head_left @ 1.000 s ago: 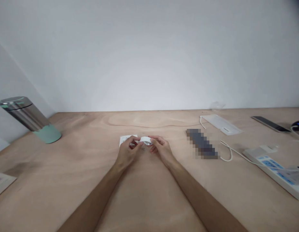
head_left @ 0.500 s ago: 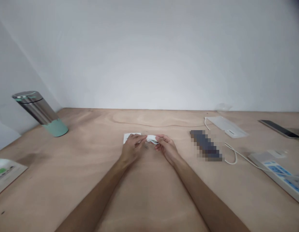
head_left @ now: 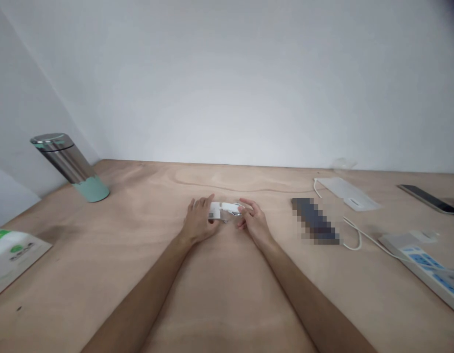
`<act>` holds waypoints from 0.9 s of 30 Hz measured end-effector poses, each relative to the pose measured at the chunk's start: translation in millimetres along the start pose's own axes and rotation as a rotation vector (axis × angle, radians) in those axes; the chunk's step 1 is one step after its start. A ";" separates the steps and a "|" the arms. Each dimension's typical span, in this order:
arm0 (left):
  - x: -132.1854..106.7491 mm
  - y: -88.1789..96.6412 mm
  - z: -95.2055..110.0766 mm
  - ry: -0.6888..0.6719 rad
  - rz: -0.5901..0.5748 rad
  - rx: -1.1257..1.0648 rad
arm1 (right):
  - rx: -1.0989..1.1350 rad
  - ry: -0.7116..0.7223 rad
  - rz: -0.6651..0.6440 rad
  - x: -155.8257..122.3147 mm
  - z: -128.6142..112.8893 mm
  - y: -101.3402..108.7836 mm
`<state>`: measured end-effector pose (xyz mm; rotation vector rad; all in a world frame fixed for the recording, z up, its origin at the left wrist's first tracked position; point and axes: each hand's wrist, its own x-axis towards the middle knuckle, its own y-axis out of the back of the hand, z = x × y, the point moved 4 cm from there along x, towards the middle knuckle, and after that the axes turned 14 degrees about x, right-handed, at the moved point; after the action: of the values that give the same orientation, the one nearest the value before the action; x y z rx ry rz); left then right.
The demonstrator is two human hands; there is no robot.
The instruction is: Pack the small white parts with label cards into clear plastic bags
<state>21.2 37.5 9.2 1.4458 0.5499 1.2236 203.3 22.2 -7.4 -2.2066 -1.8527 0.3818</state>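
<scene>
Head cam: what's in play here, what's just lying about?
In play: left hand, right hand, white item between them.

Lying about: tumbler, printed bag, blurred object, white cable, white pad, phone, power strip.

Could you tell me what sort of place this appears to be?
Probably a simple indoor work area, perhaps a workshop: a plywood tabletop, a power strip with a white cable, and a smartphone.
</scene>
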 end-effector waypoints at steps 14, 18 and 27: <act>-0.7 3.2 -0.6 -0.008 0.087 -0.247 | -0.172 0.113 0.158 4.1 2.3 11.9; -1.3 2.7 3.4 -0.037 0.092 -0.269 | -0.203 0.122 0.133 0.4 -0.9 6.8; -3.8 2.1 24.4 -0.100 0.037 -0.333 | -0.141 0.134 0.134 -4.1 3.6 -3.2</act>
<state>41.0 23.1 13.2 1.2298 0.2377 1.2005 198.4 18.7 -9.6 -2.3926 -1.7165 0.1255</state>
